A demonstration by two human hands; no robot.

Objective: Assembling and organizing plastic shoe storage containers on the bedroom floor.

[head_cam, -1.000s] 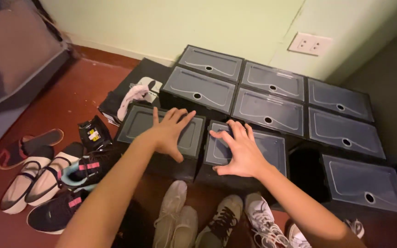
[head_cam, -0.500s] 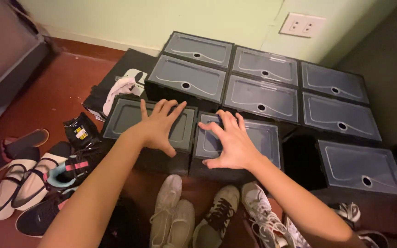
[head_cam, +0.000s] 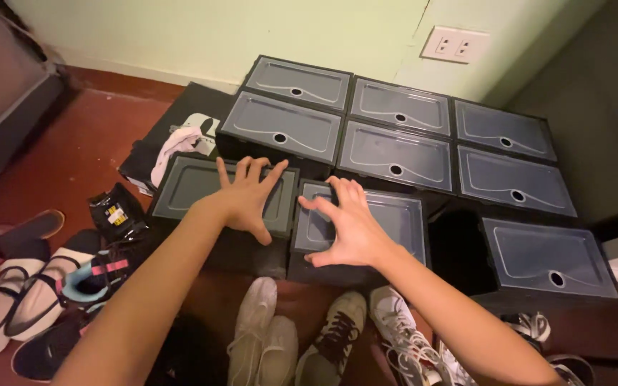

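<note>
Black shoe boxes with clear plastic doors are stacked in stepped rows against the wall. My left hand [head_cam: 246,194] lies flat, fingers spread, on the front left box [head_cam: 187,186]. My right hand [head_cam: 348,227] rests with fingers spread and slightly curled on the front middle box [head_cam: 395,218]. Neither hand holds anything. The front right box [head_cam: 548,257] stands apart across a dark gap.
White and grey sneakers [head_cam: 266,343] lie on the red floor just below my arms. Sandals and dark shoes [head_cam: 33,300] are piled at the left. A white shoe on a black bag [head_cam: 177,143] sits beside the boxes. A wall socket [head_cam: 455,44] is above them.
Both hands have stayed pressed on the two front boxes, and the right fingers have curled a little. The view has shifted, so the boxes sit slightly higher and to the right.
</note>
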